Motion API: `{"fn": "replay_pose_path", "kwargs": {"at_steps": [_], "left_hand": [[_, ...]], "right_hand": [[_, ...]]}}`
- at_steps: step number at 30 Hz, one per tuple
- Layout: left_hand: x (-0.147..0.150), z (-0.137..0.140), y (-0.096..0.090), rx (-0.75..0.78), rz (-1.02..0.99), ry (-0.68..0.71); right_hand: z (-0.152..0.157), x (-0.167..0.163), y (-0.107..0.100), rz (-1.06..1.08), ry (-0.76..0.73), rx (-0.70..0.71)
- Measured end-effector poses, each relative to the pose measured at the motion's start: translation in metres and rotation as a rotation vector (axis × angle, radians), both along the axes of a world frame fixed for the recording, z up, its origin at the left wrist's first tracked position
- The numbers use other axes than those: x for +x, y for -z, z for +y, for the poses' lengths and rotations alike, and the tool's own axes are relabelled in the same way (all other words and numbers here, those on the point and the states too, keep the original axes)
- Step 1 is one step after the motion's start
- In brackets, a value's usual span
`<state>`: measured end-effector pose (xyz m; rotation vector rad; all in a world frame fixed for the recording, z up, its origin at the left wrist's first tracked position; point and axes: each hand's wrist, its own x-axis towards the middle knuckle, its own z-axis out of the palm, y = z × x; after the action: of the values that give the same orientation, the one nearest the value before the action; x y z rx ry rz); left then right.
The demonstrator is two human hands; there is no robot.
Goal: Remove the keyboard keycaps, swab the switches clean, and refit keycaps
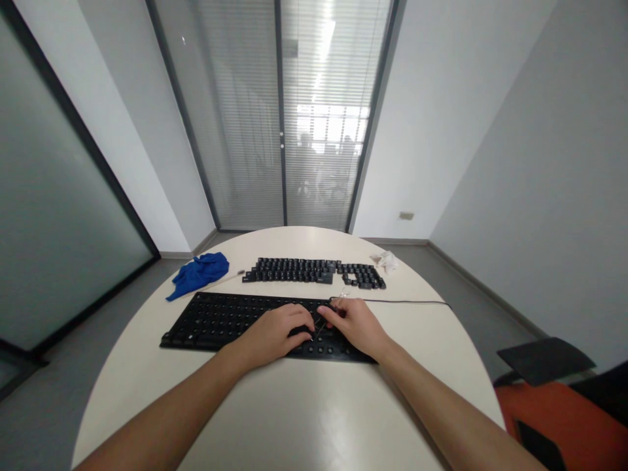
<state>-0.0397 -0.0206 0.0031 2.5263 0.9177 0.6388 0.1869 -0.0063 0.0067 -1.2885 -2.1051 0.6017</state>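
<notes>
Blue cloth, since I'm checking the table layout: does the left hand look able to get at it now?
Probably yes: the left hand is over the keyboard, but the blue cloth lies beyond the keyboard's left part, with nothing seen covering it.

Pale walls (441, 111), grey floor (481, 320), blinds (245, 131).

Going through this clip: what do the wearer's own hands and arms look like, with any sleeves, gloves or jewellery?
Both the left hand and right hand are ungloved. The left forearm and right forearm are bare as far as the picture shows, with no sleeve, watch, bracelet or marking visible. No rings can be made out on the visible fingers.
</notes>
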Motion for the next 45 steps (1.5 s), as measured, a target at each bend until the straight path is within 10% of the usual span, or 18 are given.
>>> {"fn": "replay_pose_path", "kwargs": {"at_steps": [22,32,45], "left_hand": [[0.006,-0.003,-0.001,0.036,-0.036,0.04],[0.009,0.01,0.007,-0.392,-0.461,-0.229],[0.009,0.012,0.009,-0.474,-0.533,-0.225]], "right_hand": [[-0.006,-0.005,-0.003,-0.05,0.023,0.024],[-0.004,0.007,-0.007,0.158,-0.054,0.091],[-0.011,-0.003,-0.005,-0.091,-0.187,0.188]]}}
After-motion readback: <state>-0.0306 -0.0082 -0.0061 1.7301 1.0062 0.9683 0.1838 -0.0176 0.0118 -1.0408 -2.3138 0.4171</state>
